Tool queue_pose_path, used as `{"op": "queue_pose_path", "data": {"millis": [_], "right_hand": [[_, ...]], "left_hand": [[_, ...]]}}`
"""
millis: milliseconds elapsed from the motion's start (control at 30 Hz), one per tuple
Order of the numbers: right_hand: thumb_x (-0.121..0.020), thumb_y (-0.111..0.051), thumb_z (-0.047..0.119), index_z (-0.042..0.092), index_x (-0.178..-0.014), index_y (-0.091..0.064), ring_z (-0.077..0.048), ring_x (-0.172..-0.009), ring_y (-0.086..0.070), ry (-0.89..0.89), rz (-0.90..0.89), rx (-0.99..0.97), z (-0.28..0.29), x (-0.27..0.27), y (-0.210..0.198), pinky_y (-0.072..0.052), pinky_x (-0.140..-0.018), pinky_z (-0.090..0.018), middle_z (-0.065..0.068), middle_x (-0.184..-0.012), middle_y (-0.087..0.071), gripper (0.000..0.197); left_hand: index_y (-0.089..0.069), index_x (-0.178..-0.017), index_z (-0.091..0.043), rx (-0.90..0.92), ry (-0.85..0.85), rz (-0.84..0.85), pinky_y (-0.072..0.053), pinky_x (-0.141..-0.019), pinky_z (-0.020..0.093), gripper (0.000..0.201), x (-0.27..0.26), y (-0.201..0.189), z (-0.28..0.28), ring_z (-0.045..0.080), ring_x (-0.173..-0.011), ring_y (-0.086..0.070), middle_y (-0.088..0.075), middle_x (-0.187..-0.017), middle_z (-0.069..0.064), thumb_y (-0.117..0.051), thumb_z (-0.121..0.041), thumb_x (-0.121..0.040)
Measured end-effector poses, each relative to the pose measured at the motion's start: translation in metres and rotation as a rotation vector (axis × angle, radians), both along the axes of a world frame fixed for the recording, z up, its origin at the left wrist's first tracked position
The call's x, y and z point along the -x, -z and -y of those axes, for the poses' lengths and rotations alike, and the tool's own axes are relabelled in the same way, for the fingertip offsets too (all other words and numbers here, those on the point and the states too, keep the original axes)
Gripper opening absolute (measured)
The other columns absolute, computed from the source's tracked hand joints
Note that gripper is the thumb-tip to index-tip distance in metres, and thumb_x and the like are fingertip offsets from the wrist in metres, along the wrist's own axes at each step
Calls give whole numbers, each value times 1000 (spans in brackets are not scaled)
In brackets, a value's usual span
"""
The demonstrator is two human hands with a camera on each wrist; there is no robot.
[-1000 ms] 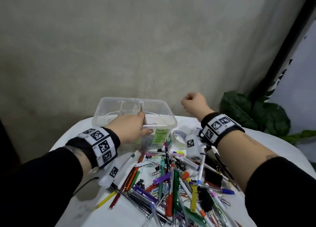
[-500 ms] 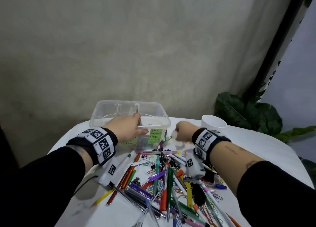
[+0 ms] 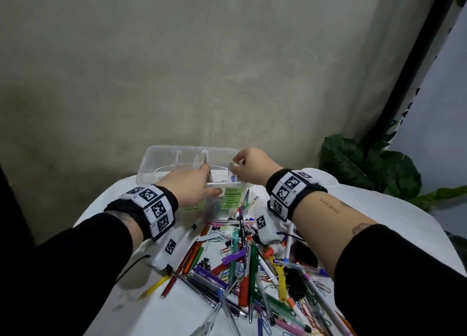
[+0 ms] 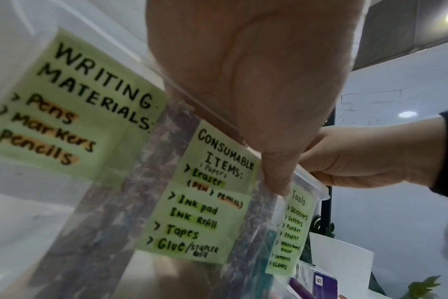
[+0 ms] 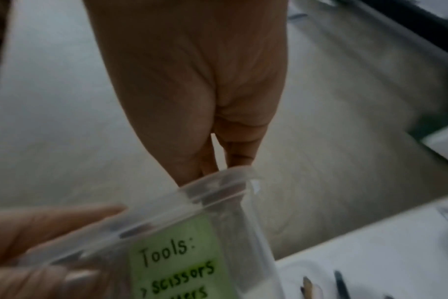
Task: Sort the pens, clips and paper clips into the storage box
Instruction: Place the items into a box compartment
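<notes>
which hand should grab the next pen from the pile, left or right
Probably the left. The right hand pinches a tape roll over the storage box; the left hand only grips the box rim and seems to hold nothing else, near the pens.

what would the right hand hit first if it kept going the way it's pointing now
Probably the inside of the storage box: the right hand holds a tape roll over the box's right end, fingers pointing left and down. Depth is unclear; a divider may come first.
</notes>
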State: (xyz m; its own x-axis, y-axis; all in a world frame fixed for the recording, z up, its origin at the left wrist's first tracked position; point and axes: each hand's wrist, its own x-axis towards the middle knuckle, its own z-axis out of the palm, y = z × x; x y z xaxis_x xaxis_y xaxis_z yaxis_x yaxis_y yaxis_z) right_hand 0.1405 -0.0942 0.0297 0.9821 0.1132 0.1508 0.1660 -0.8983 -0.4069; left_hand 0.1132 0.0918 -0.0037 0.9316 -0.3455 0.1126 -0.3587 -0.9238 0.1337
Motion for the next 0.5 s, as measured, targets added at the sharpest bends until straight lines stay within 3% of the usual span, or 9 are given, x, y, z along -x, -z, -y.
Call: {"op": "queue_pose_path", "data": {"millis": [67,200,267,400,500], "right_hand": [[-91,-64,26,8,-116,-69,-23,-95,-67,4,3,136,-10,-5,-4,-56,-87,-35,-7,-109,-71,31],[-88,-67,19,6,-99,-65,-24,-80,-59,15,-72,495,-26,-10,-12,-50,-69,-29,-5,-87,-65,17],[-89,-68,18,8,-97,-61,-24,-79,-56,0,-95,589,-31,-13,-9,-46,-67,-29,-8,-91,-63,14],[-94,-62,23,5,-108,-66,-25,-86,-59,-68,-161,750,-40,-18,-2,-47,-74,-31,-8,-100,-65,23],[-98,-54,20,6,-113,-66,-26,-93,-60,-85,-231,766,-41,-22,2,-46,-80,-32,-9,-108,-66,24]], "left_hand": [[-39,-136,-20,-3,-5,1,-49,-72,35,67,0,-1,-1,19,-82,-59,-60,-87,-4,-47,-67,-89],[-38,-135,-20,9,-3,-13,-50,-73,36,65,0,0,0,20,-83,-60,-60,-88,-3,-48,-66,-89],[-38,-135,-20,10,-3,-19,-51,-75,37,64,1,-1,0,21,-84,-60,-58,-87,-3,-48,-64,-90],[-37,-135,-22,15,4,-22,-49,-72,36,64,2,-1,-1,22,-82,-58,-57,-87,-3,-49,-65,-89],[-36,-134,-23,9,9,-23,-47,-70,35,63,2,0,-2,21,-81,-57,-58,-86,-3,-50,-65,-89]]}}
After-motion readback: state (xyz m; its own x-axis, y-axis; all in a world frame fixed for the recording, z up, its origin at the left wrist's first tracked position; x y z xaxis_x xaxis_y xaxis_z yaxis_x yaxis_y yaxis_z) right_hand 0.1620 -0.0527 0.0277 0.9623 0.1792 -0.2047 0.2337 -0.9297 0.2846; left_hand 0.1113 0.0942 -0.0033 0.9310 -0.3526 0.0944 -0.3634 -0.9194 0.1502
